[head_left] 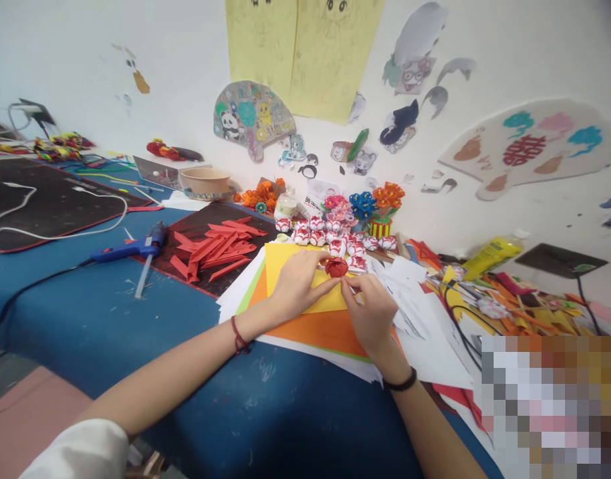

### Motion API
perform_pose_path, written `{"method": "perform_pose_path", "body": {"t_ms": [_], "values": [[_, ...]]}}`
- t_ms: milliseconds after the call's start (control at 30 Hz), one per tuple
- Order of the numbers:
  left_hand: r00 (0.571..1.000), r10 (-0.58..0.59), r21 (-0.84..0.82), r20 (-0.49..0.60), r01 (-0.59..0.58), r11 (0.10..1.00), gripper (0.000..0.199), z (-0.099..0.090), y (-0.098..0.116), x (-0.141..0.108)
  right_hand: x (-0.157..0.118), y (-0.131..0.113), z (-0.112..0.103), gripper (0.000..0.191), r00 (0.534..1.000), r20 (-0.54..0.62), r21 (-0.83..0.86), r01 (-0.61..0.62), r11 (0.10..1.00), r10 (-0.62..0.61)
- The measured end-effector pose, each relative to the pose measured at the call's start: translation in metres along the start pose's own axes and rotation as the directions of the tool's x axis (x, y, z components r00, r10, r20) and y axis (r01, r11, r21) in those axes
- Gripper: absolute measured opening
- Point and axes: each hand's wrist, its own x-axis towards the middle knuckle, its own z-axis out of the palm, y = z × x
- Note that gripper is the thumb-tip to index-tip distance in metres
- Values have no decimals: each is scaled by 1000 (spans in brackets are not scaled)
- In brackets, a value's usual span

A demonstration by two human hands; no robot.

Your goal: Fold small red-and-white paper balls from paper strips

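Head view | your left hand [298,281] cradles the red paper flower [336,267], your right hand [373,305] pinches its lower edge, likely steadying both sides | flower above yellow paper [328,305] | folded red strips [215,247] lie left, seemingly for easy reach

The bare left hand [298,276] arches its fingers [309,258] above an outstretched thumb [324,289], its bare forearm [185,372] extending straight behind. Just beside that thumb, the bare right hand [372,306] bends, fingertips drawn close together.
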Motion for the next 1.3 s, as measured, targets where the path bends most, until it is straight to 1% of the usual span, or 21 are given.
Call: {"method": "perform_pose_path", "body": {"t_ms": [100, 267, 467, 567, 633, 700, 733, 800, 867, 900, 967, 1033, 1100, 1167, 1300], "values": [[999, 32, 74, 42, -35, 997, 38, -8, -3, 4, 3, 7, -1, 13, 999, 15, 70, -50, 996, 49], [985, 127, 113, 119, -140, 984, 32, -17, -5, 6, 7, 16, -3, 13, 999, -8, 139, -40, 990, 42], [965, 225, 228, 135, -251, 941, 41, -16, -8, 3, 9, 20, -4, 16, 1000, 25, 212, -6, 977, 1], [953, 262, 263, 155, -295, 918, 40, -15, -8, 2, 9, 19, -5, 17, 999, 44, 228, 1, 974, -11], [948, 272, 261, 163, -307, 915, 38, -15, -7, 3, 9, 20, -5, 14, 998, 60, 230, -13, 973, -1], [946, 283, 266, 157, -317, 910, 37, -16, -6, 3, 9, 22, -6, 8, 994, 103, 234, -49, 971, 26], [945, 289, 273, 155, -322, 906, 36, -16, -7, 3, 9, 23, -6, 11, 990, 138, 244, -69, 967, 36], [942, 299, 296, 155, -333, 895, 34, -15, -8, 3, 10, 26, -8, 29, 976, 214, 270, -93, 959, 34], [941, 301, 315, 158, -337, 888, 32, -14, -10, 2, 12, 28, -10, 42, 960, 280, 289, -75, 954, -10], [940, 300, 319, 162, -338, 886, 31, -13, -11, 2, 13, 28, -11, 43, 954, 298, 295, -54, 954, -38], [939, 298, 314, 171, -339, 887, 31, -12, -13, 1, 14, 29, -13, 37, 953, 290, 298, -8, 954, -83], [943, 283, 289, 174, -324, 901, 32, -11, -13, 0, 14, 29, -13, 31, 963, 249, 295, 25, 955, -102], [954, 252, 255, 162, -287, 923, 36, -11, -12, 0, 14, 30, -12, 31, 970, 217, 287, 39, 957, -105], [961, 223, 236, 164, -258, 937, 40, -11, -12, 0, 13, 30, -11, 31, 971, 212, 288, 50, 956, -114], [942, 265, 277, 206, -316, 908, 38, -10, -13, 0, 12, 31, -9, 34, 966, 217, 302, 71, 951, -142]]}}
